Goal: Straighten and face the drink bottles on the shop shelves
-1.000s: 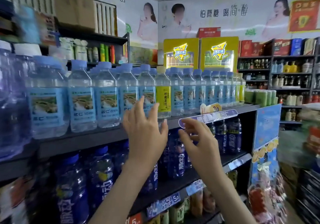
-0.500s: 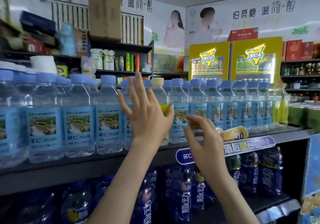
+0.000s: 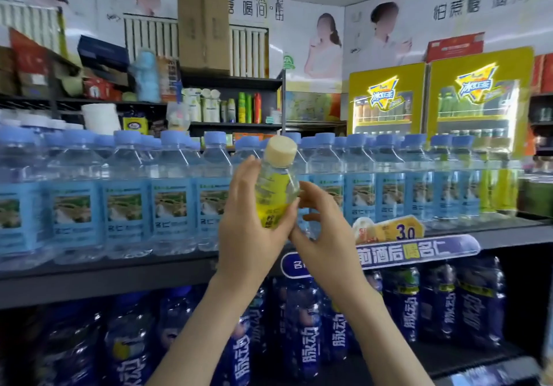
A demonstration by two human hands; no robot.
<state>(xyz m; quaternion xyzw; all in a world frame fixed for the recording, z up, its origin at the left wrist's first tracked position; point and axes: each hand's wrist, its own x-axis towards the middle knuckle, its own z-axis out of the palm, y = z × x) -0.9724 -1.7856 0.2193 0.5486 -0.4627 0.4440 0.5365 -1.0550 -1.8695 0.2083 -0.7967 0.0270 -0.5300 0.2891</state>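
Up from the row of blue-capped water bottles (image 3: 170,206) comes the yellow-labelled bottle (image 3: 276,188), our left hand (image 3: 251,227) clamped round it above the shelf (image 3: 119,275); our right hand (image 3: 326,242) touches its side, grip unclear. We judge it misplaced.

The left hand (image 3: 251,236) covers the lower half of the yellow-labelled bottle (image 3: 278,182), hiding its base and much of its label; whether the right hand (image 3: 326,242) grips it or only touches it cannot be told. That hand also hides part of the blue shelf sign (image 3: 419,251). The row of water bottles (image 3: 170,206) runs off the left edge, its small print blurred.
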